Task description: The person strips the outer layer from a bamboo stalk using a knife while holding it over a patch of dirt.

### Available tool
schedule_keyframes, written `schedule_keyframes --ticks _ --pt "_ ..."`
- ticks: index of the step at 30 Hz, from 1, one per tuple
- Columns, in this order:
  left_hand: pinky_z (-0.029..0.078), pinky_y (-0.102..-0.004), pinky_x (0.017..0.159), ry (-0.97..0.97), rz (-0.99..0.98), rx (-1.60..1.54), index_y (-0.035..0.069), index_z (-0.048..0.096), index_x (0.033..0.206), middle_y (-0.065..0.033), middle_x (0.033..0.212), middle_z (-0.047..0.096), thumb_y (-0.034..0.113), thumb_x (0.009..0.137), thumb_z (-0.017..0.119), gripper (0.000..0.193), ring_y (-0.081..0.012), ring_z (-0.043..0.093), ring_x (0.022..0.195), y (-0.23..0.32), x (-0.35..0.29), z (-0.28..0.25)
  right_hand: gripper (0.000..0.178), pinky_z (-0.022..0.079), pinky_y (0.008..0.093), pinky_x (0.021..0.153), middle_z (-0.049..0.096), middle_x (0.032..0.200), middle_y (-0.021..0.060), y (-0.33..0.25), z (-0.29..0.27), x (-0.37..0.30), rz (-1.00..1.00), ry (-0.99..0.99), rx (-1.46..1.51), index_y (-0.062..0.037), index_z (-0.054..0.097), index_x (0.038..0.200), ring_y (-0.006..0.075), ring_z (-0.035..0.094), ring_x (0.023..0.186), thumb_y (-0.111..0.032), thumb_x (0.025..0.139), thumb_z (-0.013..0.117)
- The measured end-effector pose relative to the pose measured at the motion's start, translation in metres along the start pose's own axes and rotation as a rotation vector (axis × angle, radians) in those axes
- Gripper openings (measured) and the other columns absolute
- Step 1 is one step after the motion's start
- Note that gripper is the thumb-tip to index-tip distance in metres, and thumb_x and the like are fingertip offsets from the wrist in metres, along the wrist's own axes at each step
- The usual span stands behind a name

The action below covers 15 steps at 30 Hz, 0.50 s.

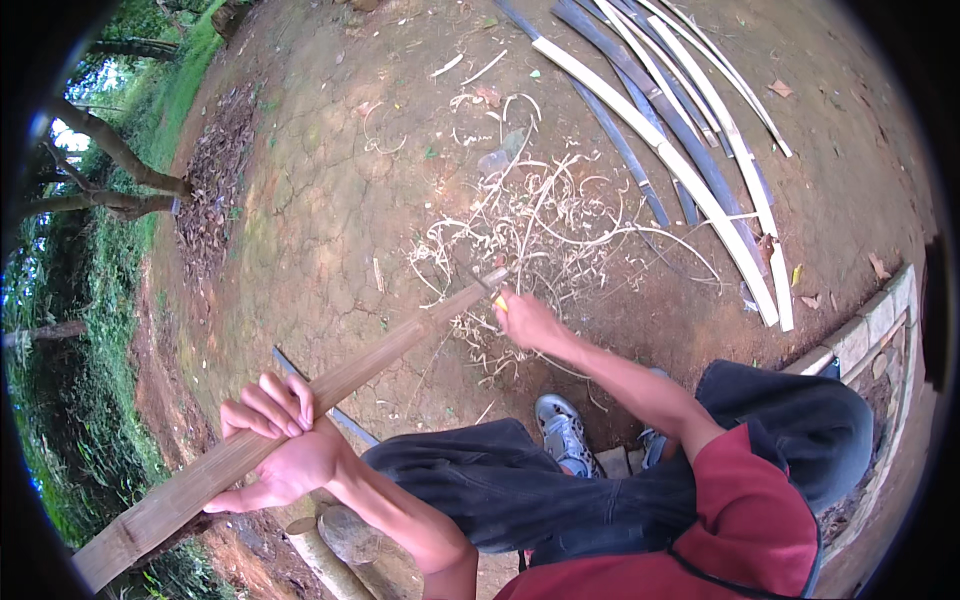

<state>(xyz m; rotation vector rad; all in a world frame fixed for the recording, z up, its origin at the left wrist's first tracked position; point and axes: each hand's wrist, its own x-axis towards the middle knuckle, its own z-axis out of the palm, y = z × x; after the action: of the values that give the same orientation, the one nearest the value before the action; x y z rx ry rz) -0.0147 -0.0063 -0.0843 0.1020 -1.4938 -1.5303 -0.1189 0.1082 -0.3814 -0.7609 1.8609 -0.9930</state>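
A long brown bamboo slat [375, 362] slants from the lower left corner up to the middle of the view. My left hand [285, 445] is closed round it partway along, fingers over the top edge and thumb along the lower side. At the slat's far end, my right hand [528, 322] grips a knife [501, 302] by its yellow handle. The thin dark blade lies across the slat near its tip; how deep it sits in the bamboo I cannot tell. Curled pale shavings [540, 220] lie heaped on the ground just beyond that end.
Pale split bamboo strips [690, 190] and dark ones [605, 120] lie at the upper right. Another dark strip [350, 425] rests beneath the slat. A cut log [325, 560] is at lower left, a brick edging [860, 340] at right, trees [115, 150] at left.
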Motion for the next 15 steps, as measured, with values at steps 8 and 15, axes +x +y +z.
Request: schedule_keyframes --ticks 8,15 --pt "0.023 -0.0192 0.034 0.096 -0.024 0.038 0.012 0.029 0.058 0.0008 0.049 0.027 0.086 0.074 0.029 0.076 -0.0085 0.026 0.042 -0.013 0.001 0.012 0.031 0.052 0.0485 0.058 0.062 0.067 0.0248 0.061 0.015 0.014 0.017 0.221 -0.086 0.0118 0.048 0.111 0.0392 0.064 0.062 -0.012 0.091 0.048" --pt "0.022 -0.0191 0.033 0.16 0.014 0.07 0.011 0.03 0.058 0.0006 0.049 0.027 0.085 0.076 0.027 0.076 -0.0088 0.025 0.041 -0.003 0.001 0.006 0.022 0.052 0.042 0.051 0.062 0.065 0.0196 0.002 0.012 -0.01 -0.058 0.096 -0.067 0.01 0.05 0.098 0.0317 0.064 0.059 -0.011 0.091 0.046"
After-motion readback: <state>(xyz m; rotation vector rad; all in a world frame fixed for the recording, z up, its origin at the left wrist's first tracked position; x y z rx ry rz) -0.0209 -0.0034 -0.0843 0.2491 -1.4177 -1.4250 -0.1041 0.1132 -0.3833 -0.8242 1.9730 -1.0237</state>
